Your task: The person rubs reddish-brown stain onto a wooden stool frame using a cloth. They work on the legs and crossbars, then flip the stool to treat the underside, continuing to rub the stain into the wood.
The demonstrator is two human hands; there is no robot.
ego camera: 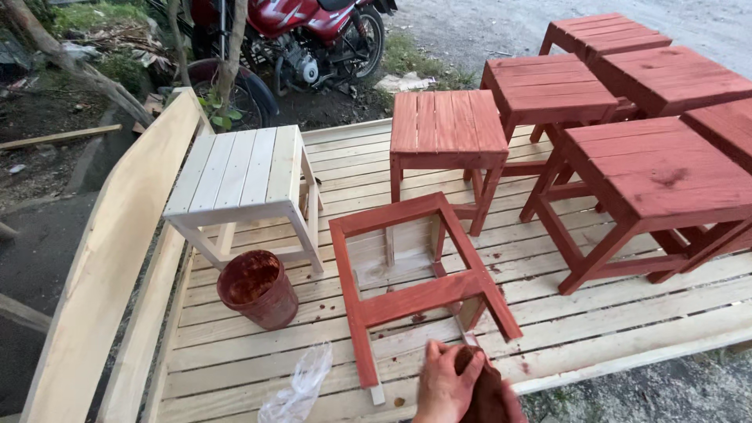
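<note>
Roughly: several stools fully red; overturned stool has red legs and rails, its underside bare. White stool unpainted beside paint bucket. Left hand clasps stained rag; right hand unseen.

Two hands at bottom centre of the view, pressed close together and partly cut by the lower edge. Left hand: back facing the camera, fingers curled toward the right, stained reddish. Right hand: mostly hidden behind the left, dark red, closure not discernible. Forearms out of view.
</note>
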